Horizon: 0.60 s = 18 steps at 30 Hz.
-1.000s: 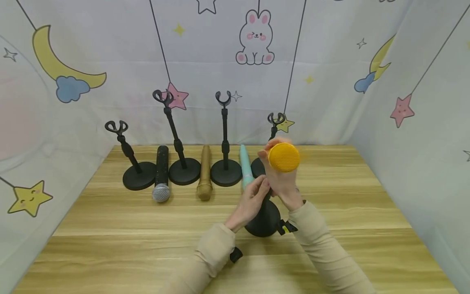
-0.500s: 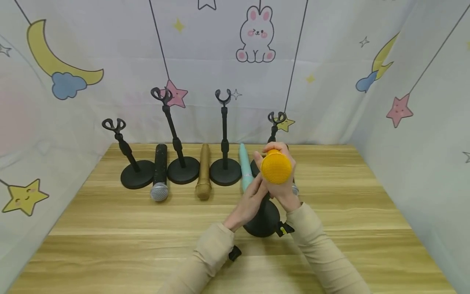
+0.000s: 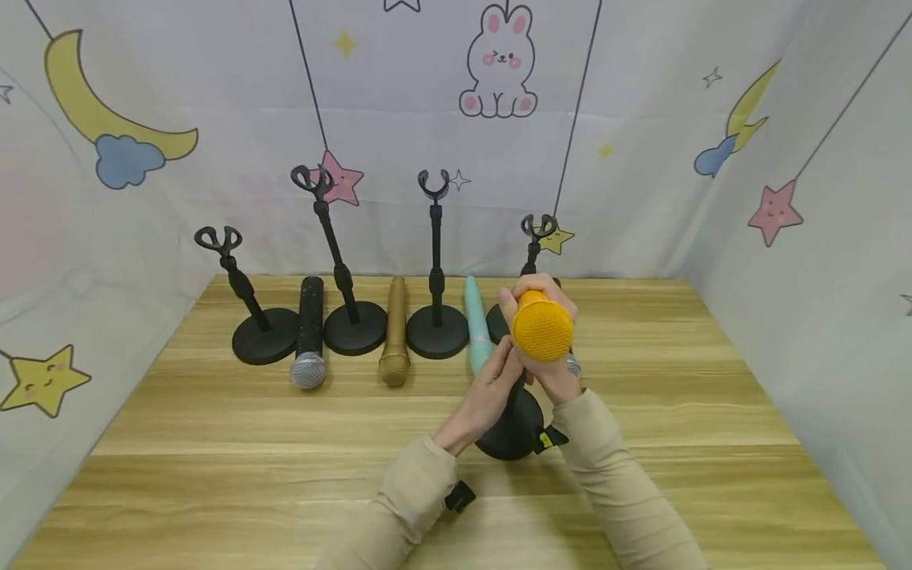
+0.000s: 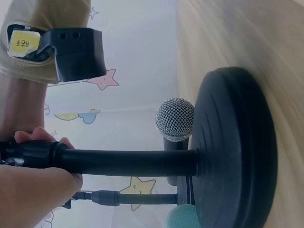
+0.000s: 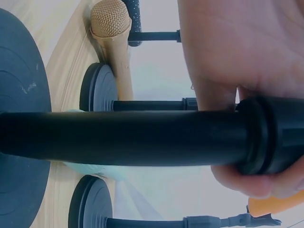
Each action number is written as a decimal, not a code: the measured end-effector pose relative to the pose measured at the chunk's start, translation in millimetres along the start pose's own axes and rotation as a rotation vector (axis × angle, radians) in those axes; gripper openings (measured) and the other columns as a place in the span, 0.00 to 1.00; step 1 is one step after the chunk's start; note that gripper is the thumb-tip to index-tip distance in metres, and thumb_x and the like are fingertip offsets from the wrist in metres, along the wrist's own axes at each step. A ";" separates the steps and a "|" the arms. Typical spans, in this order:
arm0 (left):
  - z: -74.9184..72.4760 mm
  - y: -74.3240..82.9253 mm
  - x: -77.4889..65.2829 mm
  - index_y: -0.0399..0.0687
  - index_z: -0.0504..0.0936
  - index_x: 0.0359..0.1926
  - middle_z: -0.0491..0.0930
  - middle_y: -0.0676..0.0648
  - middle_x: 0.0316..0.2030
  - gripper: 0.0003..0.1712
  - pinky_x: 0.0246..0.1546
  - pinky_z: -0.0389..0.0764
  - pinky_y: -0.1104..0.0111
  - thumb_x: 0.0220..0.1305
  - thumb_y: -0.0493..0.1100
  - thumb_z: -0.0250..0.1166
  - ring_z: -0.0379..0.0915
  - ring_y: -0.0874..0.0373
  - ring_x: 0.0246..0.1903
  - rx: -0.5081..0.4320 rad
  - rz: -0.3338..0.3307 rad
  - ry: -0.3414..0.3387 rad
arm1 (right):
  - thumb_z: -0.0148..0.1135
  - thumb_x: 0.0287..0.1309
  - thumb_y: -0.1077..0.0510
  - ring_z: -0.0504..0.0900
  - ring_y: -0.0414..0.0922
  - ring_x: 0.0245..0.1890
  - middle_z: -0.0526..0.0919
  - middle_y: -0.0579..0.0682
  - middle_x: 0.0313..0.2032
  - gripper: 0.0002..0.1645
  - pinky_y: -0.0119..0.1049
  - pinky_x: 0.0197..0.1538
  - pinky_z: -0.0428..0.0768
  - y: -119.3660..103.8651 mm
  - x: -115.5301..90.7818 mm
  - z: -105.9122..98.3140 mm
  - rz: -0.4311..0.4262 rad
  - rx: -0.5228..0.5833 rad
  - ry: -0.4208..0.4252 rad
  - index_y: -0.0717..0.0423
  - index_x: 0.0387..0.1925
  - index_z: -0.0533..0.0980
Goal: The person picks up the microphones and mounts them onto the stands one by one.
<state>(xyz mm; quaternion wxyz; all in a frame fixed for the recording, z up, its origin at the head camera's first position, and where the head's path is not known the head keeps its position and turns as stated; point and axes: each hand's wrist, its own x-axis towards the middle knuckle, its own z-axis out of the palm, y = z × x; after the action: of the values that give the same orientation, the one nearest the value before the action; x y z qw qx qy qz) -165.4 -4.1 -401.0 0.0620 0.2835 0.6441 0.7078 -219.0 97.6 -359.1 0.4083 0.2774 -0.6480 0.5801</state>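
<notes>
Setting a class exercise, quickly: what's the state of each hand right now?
Left hand: closed, gripping the nearest black stand.
Right hand: closed, holding the orange microphone.

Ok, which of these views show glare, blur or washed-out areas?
Head: pale sheen on the near tabletop; left wrist: teal microphone looks soft at the frame edge; right wrist: backdrop looks washed out behind the dark stand pole.

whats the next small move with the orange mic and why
Probably ease the orange microphone into the front stand's top: the right hand grips it up there while the left hand holds the pole. The front clip is hidden, so it may already be seated.
</notes>
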 end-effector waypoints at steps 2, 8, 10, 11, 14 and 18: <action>0.7 1.0 0.6 0.35 0.64 0.49 0.68 0.42 0.39 0.27 0.48 0.69 0.65 0.81 0.57 0.37 0.65 0.45 0.41 -0.013 -0.006 -0.001 | 0.68 0.62 0.54 0.76 0.39 0.27 0.79 0.62 0.26 0.20 0.23 0.35 0.75 -0.2 1.2 -0.6 -0.003 -0.020 0.012 0.67 0.27 0.74; 0.8 3.5 0.4 0.35 0.64 0.50 0.68 0.48 0.40 0.28 0.47 0.68 0.68 0.80 0.60 0.39 0.64 0.42 0.42 -0.039 -0.026 -0.006 | 0.68 0.63 0.48 0.76 0.40 0.24 0.80 0.60 0.25 0.24 0.23 0.32 0.74 -1.9 3.0 0.3 -0.003 -0.058 0.023 0.65 0.25 0.75; 1.0 4.0 0.3 0.35 0.63 0.51 0.67 0.48 0.40 0.29 0.47 0.67 0.69 0.79 0.60 0.39 0.65 0.48 0.41 -0.043 -0.030 -0.007 | 0.68 0.63 0.48 0.76 0.40 0.24 0.81 0.61 0.24 0.24 0.23 0.32 0.74 -3.0 3.6 0.3 -0.001 -0.062 0.023 0.65 0.24 0.75; 1.2 4.4 0.1 0.35 0.63 0.51 0.67 0.48 0.41 0.29 0.47 0.67 0.69 0.79 0.60 0.39 0.65 0.51 0.41 -0.044 -0.033 -0.007 | 0.68 0.63 0.49 0.76 0.40 0.24 0.81 0.61 0.24 0.23 0.23 0.32 0.74 -3.7 4.0 0.4 0.001 -0.061 0.023 0.65 0.24 0.75; 1.9 5.6 -0.4 0.36 0.63 0.52 0.67 0.48 0.41 0.30 0.47 0.67 0.69 0.78 0.61 0.39 0.64 0.58 0.40 -0.046 -0.046 -0.001 | 0.68 0.62 0.50 0.76 0.40 0.23 0.81 0.61 0.24 0.22 0.23 0.31 0.74 -4.1 4.5 0.6 0.004 -0.056 0.020 0.65 0.24 0.76; 2.7 7.0 -0.2 0.36 0.63 0.51 0.66 0.49 0.40 0.31 0.47 0.66 0.68 0.77 0.62 0.38 0.64 0.49 0.41 -0.061 -0.049 0.004 | 0.68 0.62 0.55 0.76 0.40 0.23 0.82 0.61 0.24 0.18 0.23 0.32 0.75 -2.5 4.9 1.0 0.001 -0.063 0.007 0.66 0.24 0.76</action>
<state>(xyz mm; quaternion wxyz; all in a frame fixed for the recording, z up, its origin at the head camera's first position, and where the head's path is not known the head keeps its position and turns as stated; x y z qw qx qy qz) -162.0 -3.0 -394.5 0.0868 0.2643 0.6291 0.7258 -219.6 96.7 -353.6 0.4188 0.2622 -0.6645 0.5606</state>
